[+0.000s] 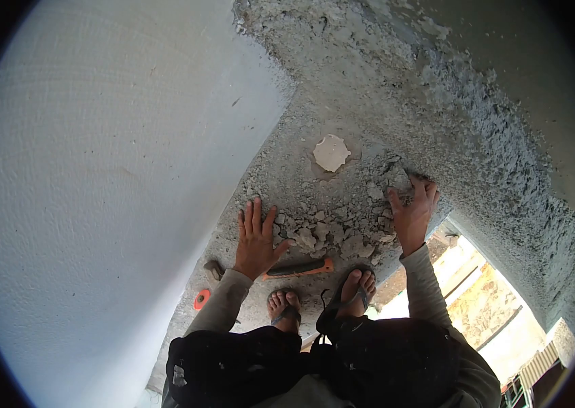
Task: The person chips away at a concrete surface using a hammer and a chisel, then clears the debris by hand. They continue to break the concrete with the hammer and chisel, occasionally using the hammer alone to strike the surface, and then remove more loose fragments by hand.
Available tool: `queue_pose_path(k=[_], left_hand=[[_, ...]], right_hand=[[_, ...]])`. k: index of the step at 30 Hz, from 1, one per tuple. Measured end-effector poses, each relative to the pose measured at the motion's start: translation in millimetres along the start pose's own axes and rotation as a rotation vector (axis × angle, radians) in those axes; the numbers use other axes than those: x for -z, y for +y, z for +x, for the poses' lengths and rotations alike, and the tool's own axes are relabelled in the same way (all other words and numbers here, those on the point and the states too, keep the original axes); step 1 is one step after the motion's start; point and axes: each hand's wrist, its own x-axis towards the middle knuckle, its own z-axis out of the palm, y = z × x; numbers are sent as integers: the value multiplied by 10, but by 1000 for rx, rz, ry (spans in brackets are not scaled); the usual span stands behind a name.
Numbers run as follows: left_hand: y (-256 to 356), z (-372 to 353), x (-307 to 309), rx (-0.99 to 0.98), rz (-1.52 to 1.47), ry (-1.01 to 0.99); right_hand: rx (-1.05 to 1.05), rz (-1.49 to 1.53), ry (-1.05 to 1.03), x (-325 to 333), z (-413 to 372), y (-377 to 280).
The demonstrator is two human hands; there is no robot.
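My left hand (pixel 257 239) lies flat with its fingers spread on the dusty concrete floor (pixel 281 173), at the left edge of a heap of broken mortar rubble (pixel 321 231). At the heap's right end, my right hand (pixel 414 212) has its fingers bent around a grey chunk of rubble (pixel 400 179), thumb on one side and fingers on the other. How firmly it grips is hard to see. A tool with a black and orange handle (pixel 298 269) lies just below the heap, between my left hand and my right foot (pixel 357 291).
A whitish round piece (pixel 332 152) sits in the floor beyond the heap. A smooth pale wall (pixel 111 156) rises on the left, a rough wall (pixel 484 129) on the right. Left of my feet lie a dark block-like object (pixel 213 270) and an orange disc (pixel 202 299). A bright opening (pixel 484 299) drops away at right.
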Motion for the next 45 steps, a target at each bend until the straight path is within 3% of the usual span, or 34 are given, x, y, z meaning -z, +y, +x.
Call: queue_pose_path(k=[3, 5, 10, 15, 17, 22, 29, 36, 38, 45], left_hand=[[-9, -6, -13, 2, 6, -4], [-8, 0, -3, 3, 10, -5], [-13, -9, -20, -1, 20, -10], [-48, -21, -62, -22, 46, 16], [-41, -30, -53, -15, 42, 14], [-45, -27, -40, -18, 22, 27], [-38, -22, -34, -10, 13, 24], [-55, -24, -69, -13, -6, 18], [-47, -15, -47, -13, 1, 15], [-52, -21, -59, -14, 9, 17]], right_hand=[[0, -101, -36, 71, 21, 79], [-2, 264, -111, 155, 50, 51], [132, 360, -113, 229, 117, -406], [308, 429, -214, -145, 438, -699], [437, 335, -220, -333, 535, -767], [488, 258, -243, -663, 611, -761], [576, 144, -222, -626, 561, -721], [611, 96, -232, -576, 600, -599], [563, 11, -326, -516, 596, -721], [587, -87, -336, -916, 697, -664]])
